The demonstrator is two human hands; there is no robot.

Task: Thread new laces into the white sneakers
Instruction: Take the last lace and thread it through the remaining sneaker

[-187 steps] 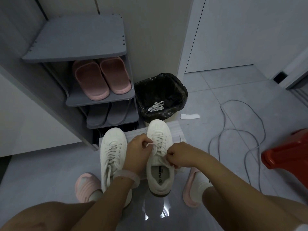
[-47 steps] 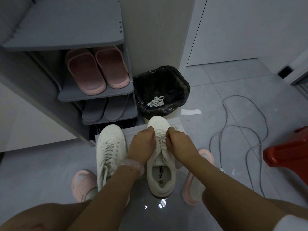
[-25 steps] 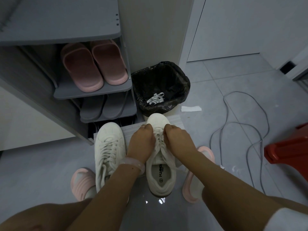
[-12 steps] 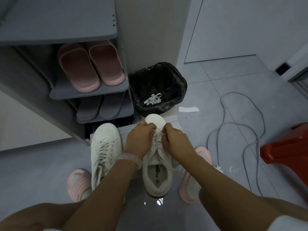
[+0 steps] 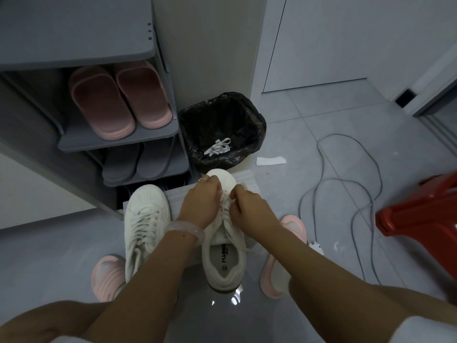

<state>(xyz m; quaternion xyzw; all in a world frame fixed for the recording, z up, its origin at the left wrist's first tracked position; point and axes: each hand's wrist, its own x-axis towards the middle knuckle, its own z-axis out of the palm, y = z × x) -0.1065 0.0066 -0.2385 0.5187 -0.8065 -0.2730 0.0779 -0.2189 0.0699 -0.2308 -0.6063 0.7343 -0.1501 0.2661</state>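
Two white sneakers stand side by side on the floor in front of me. The left sneaker [image 5: 146, 219] is laced and nobody touches it. Over the front eyelets of the right sneaker [image 5: 223, 258] both hands work close together. My left hand [image 5: 201, 201] has its fingers curled down onto the white lace [image 5: 225, 206] near the toe. My right hand [image 5: 249, 206] pinches the same lace from the right side. The hands hide the eyelets beneath them.
A grey shoe rack [image 5: 118, 142] with pink slippers [image 5: 118, 97] and grey slippers stands at the left. A black-lined bin [image 5: 222, 129] behind the sneakers holds old laces [image 5: 217, 147]. A grey cable [image 5: 346, 184] loops on the tiles, a red stool [image 5: 420, 214] at right.
Over the last seconds both hands have moved from the sneaker's middle eyelets up toward its toe and stay there, close together. The view has shifted slightly.
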